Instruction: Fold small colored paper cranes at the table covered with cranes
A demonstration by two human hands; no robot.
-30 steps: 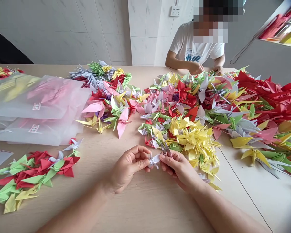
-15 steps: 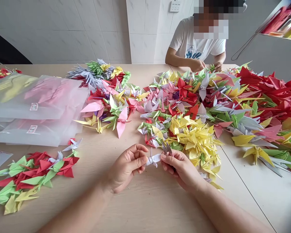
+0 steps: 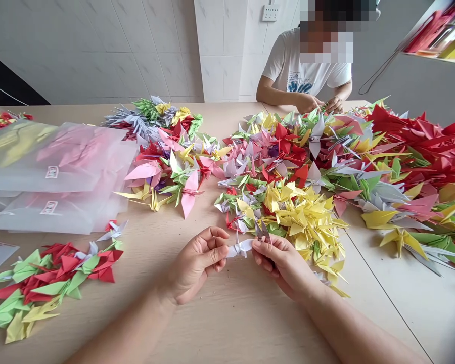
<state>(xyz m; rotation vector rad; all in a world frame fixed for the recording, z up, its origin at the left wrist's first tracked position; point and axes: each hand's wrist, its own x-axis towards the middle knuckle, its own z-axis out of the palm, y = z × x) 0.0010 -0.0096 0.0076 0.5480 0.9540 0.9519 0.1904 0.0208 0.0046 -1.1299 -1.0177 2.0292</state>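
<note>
One white origami crane, at near centre above the bench, is pinched between left hand and right hand, the latter also gripping metal snips; its folding appears complete, but it is not yet set down.

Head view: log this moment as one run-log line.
left hand: pinches one end of white origami crane | right hand: pinches other end, holds metal snips | yellow origami cranes: heaped beyond right hand
</note>
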